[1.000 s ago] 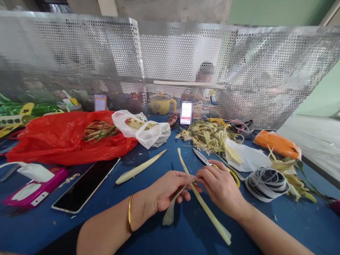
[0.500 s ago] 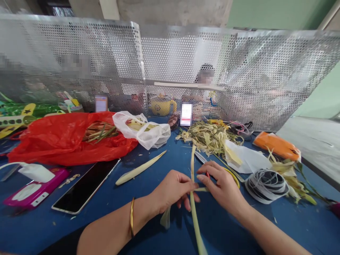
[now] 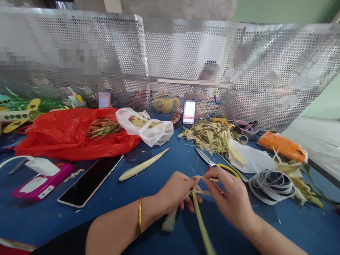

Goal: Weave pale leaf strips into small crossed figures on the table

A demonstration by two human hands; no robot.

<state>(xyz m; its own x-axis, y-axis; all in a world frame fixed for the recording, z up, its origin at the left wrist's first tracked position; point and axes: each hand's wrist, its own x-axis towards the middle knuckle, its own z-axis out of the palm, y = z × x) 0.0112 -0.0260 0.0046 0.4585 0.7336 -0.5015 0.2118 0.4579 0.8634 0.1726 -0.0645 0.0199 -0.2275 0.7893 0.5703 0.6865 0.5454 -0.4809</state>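
My left hand (image 3: 176, 191), below the middle of the view, pinches pale green plant strips where they cross. One long strip (image 3: 200, 219) hangs from the crossing toward the lower edge. My right hand (image 3: 230, 194) pinches the end of a strip folded over to the right of the crossing. Scissors (image 3: 205, 157) with red and yellow handles lie just behind my right hand, partly covered by it. A single pale husk leaf (image 3: 143, 164) rests on the blue table (image 3: 111, 219) to the left.
Behind are a dried leaf pile (image 3: 212, 136), a red bag (image 3: 58, 134), a white bag (image 3: 156, 132) and a perforated metal screen (image 3: 172, 49). A phone (image 3: 90, 182) and a magenta power bank (image 3: 42, 186) lie left; a spool (image 3: 271, 186) and orange packet (image 3: 283, 145) right.
The far end of the long strip, which pointed away past the fingers, is now folded over to the right, pinched by my right hand. More of the scissors shows.
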